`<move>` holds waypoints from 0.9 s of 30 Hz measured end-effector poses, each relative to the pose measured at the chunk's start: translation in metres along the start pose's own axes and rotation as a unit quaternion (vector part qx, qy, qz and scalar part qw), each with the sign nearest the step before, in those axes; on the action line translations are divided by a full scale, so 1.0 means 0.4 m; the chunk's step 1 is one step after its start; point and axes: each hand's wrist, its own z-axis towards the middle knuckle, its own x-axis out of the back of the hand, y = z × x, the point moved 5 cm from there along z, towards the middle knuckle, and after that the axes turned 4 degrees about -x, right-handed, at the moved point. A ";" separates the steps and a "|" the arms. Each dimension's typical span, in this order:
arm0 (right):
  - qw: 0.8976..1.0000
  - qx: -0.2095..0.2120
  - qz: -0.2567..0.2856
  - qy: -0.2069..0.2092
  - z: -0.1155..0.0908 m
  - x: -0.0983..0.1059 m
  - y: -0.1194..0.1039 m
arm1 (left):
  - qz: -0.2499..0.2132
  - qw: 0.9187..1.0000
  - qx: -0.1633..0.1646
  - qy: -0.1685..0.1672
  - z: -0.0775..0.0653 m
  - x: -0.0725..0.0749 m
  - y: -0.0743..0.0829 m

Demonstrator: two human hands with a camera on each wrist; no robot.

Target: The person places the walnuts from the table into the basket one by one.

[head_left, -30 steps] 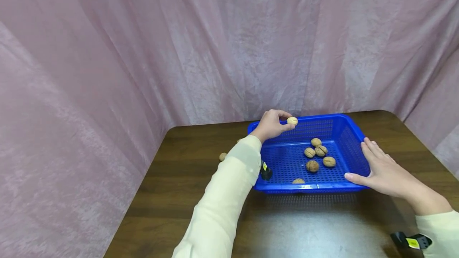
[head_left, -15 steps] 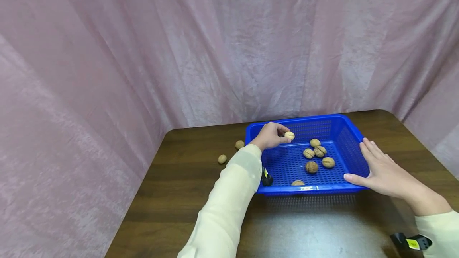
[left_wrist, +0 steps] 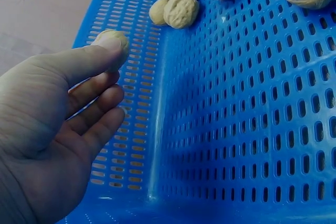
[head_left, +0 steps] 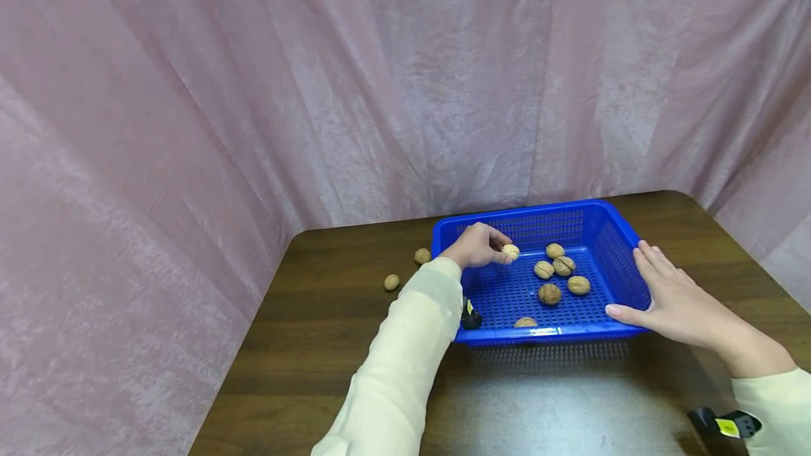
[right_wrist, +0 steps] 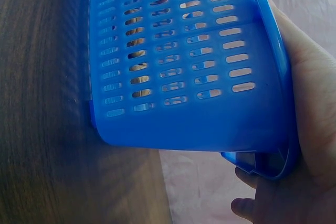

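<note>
With thumb and fingers my left hand [head_left: 478, 246] pinches a pale walnut [head_left: 510, 251] inside the blue plastic basket [head_left: 519, 333], over its left part. In the left wrist view the thumb lies over this walnut [left_wrist: 113, 45], in front of the slotted basket wall. Several walnuts [head_left: 564, 266] lie on the basket floor toward the right, and another walnut [head_left: 525, 322] is partly hidden behind the front rim. My right hand [head_left: 674, 298] rests against the basket's right front corner, thumb at the front rim and fingers extended along the right side.
Left of the basket, one walnut [head_left: 391, 282] lies on the brown wooden table [head_left: 304, 343], and a second walnut [head_left: 422, 256] is close to the basket's left wall. A pink curtain [head_left: 405, 90] hangs behind the table. Each wrist carries a small black device [head_left: 725, 424].
My left hand has lowered from above the far rim into the basket, still pinching the walnut. The right hand has stayed at the basket's corner.
</note>
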 end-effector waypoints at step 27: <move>1.000 -0.012 0.000 -0.006 0.000 0.003 -0.005 | -0.097 0.991 -0.026 0.090 -0.044 0.160 0.046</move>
